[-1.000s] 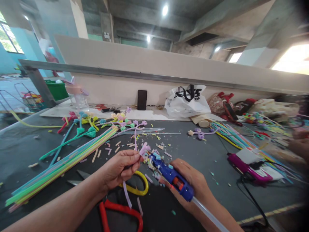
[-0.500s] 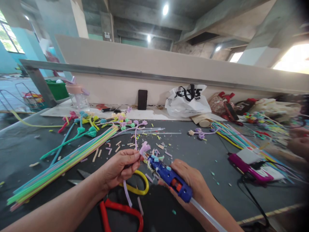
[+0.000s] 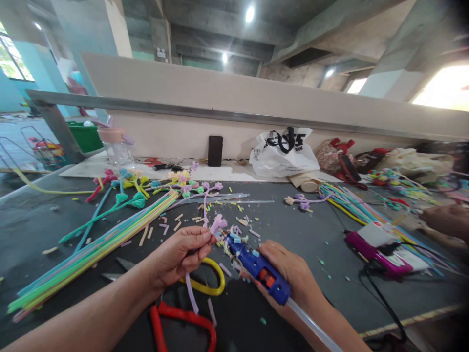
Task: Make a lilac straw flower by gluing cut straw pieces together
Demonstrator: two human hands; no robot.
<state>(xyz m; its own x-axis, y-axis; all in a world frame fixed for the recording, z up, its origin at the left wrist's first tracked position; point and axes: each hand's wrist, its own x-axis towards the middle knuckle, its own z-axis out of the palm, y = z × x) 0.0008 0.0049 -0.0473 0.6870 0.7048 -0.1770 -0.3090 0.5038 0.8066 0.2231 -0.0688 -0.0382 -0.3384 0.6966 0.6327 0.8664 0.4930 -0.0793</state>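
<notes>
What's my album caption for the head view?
Left hand pinches fluffy lilac tuft; right hand grips blue plastic glue gun.

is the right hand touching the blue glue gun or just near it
Touching: the head view shows the right hand wrapped around the blue glue gun, with fingers visible on both sides of its body.

We are in a craft workshop: bare concrete beams (image 3: 340, 36) overhead, a glue gun (image 3: 252, 264), scissors (image 3: 186, 315) and scattered clippings (image 3: 254, 233) on our desk (image 3: 311, 239).
</notes>
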